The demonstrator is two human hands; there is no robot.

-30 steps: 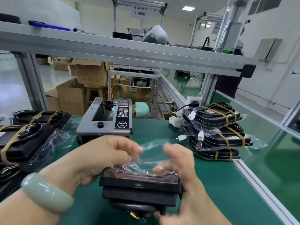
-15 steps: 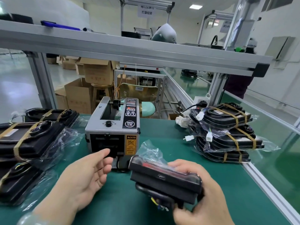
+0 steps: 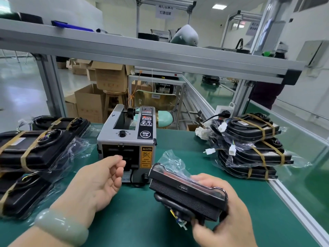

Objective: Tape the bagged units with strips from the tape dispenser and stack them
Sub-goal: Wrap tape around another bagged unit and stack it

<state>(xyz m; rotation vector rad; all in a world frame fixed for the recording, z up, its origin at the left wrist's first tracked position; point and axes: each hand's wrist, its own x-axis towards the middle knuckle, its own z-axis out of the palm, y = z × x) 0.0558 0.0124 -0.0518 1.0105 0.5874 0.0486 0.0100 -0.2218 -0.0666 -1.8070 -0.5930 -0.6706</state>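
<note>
Right hand (image 3: 222,216) grips the bagged unit (image 3: 187,189) from beneath, fingers curled round it, holding it tilted above the green table (image 3: 142,225). Left hand (image 3: 99,182) is loosely spread and holds nothing, its fingertips at the outlet of the tape dispenser (image 3: 128,139) directly ahead. A stack of taped units (image 3: 252,145) sits beyond the right hand; more taped units (image 3: 35,148) lie left of the left hand.

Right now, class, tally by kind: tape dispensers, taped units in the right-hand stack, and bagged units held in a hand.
tape dispenser: 1
taped units in the right stack: 3
bagged unit held in the right hand: 1
Total: 5
</note>
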